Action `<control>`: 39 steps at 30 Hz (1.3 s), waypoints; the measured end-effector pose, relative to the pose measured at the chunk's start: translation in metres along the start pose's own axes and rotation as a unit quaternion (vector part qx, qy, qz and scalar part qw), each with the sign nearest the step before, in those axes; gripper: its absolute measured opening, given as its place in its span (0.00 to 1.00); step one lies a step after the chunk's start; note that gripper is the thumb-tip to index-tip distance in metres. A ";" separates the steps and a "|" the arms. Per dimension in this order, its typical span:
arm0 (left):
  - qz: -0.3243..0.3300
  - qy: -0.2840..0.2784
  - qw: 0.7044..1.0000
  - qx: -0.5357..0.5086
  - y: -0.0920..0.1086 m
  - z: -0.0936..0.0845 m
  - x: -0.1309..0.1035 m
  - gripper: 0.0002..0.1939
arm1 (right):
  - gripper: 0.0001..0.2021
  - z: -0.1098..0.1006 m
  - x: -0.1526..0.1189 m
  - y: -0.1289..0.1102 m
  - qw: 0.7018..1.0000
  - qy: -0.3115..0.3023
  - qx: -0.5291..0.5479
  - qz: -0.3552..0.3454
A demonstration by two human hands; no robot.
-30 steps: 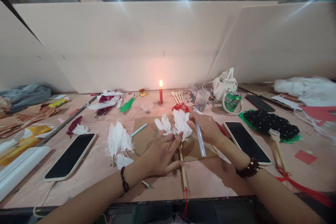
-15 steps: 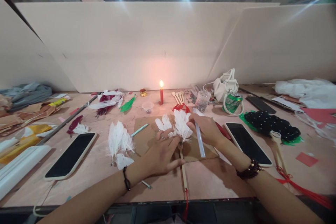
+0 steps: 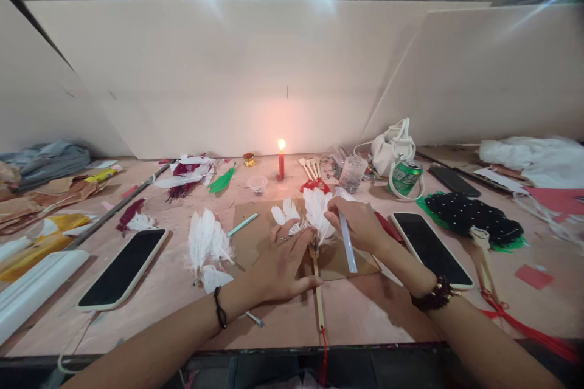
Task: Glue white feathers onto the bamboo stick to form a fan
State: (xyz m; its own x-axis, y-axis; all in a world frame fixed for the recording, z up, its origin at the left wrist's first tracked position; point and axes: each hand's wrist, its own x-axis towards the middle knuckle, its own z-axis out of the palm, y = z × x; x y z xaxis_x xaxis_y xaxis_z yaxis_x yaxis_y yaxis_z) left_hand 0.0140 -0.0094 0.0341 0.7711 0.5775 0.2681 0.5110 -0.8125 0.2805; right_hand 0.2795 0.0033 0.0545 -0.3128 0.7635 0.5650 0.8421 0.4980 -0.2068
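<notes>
A white feather fan [image 3: 318, 213] lies on a brown cardboard sheet [image 3: 255, 209], its wooden handle [image 3: 319, 298] pointing toward me with a red tassel at the end. My left hand [image 3: 280, 261] rests over the lower feathers with fingers spread, the thumb reaching across the handle. Closed around a translucent glue stick [image 3: 348, 246], my right hand [image 3: 358, 222] sits beside the fan's right edge. Its fingertips touch or nearly touch the feathers; the exact contact is hidden. Loose white feathers [image 3: 207, 240] lie left of the cardboard.
A lit red candle [image 3: 281, 165] stands behind the cardboard. Phones lie on both sides, one on the left [image 3: 123, 270] and one on the right [image 3: 431, 249]. Further right are a green can [image 3: 404, 179], a white bag [image 3: 387, 149] and a black dotted feather fan [image 3: 472, 219].
Both hands stay almost in place. The left fingers have shifted slightly at the feather base, and the view has moved a little.
</notes>
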 end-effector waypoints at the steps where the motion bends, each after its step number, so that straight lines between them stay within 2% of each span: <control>1: -0.004 -0.002 1.000 0.004 0.000 -0.001 0.000 0.49 | 0.15 0.000 0.000 0.000 1.000 0.000 0.000 0.001; 3: -0.008 -0.008 1.000 0.007 0.001 -0.002 0.000 0.52 | 0.15 0.001 0.000 0.001 1.000 0.002 0.001 0.000; 14: 0.048 0.000 0.998 0.050 0.002 0.000 -0.002 0.45 | 0.15 0.002 0.000 0.004 1.000 0.000 0.004 0.003; 22: 0.066 0.011 0.996 0.054 -0.003 0.005 -0.003 0.45 | 0.14 -0.001 0.001 0.004 1.000 0.000 0.019 0.004; 28: 0.019 0.008 0.999 0.041 0.001 0.000 -0.002 0.57 | 0.16 -0.001 0.001 0.005 1.000 0.018 0.021 0.004; 35: 0.071 0.006 0.997 0.035 0.000 0.004 -0.003 0.46 | 0.21 -0.005 0.003 0.006 0.999 0.033 0.031 0.013; 39: 0.055 0.012 0.998 0.026 0.002 0.002 -0.003 0.47 | 0.21 -0.007 0.003 0.007 0.998 0.047 0.043 0.023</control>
State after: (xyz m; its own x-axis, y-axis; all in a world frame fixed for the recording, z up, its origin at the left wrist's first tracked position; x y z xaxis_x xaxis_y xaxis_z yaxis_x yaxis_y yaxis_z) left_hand 0.0134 -0.0129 0.0322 0.8142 0.4862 0.3174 0.4436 -0.8736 0.2002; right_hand 0.2877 0.0063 0.0608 -0.2284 0.7466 0.6249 0.8130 0.4994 -0.2994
